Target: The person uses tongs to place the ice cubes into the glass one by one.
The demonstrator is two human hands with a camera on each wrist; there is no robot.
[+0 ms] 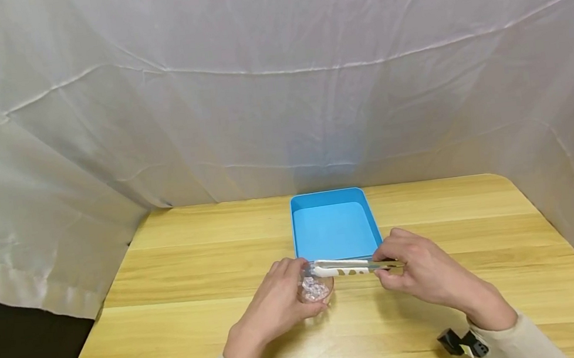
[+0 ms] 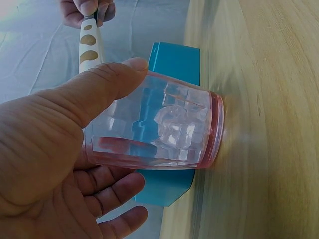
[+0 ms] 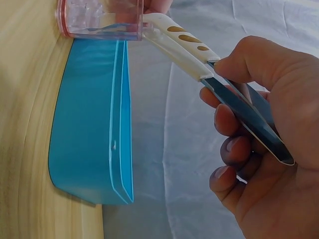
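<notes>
A clear plastic cup with a pink base [image 2: 216, 129] stands on the table, holding several transparent ice-like cubes [image 2: 177, 132]. My left hand [image 1: 273, 303] grips the cup from the left, thumb on the near side and fingers on the far side. In my right hand [image 1: 425, 269] are tongs [image 1: 349, 268] with metal handles and white tips marked with gold-brown spots. Its thumb and fingers pinch the metal handles. The white tips [image 3: 174, 42] point left and reach the cup's mouth. Whether they hold a cube is hidden.
Just behind the cup and tongs lies a shallow blue tray [image 1: 333, 233] with nothing visible in it. Both stand on a light wooden table [image 1: 182, 285]. Pale grey cloth [image 1: 280, 115] hangs behind and along the sides.
</notes>
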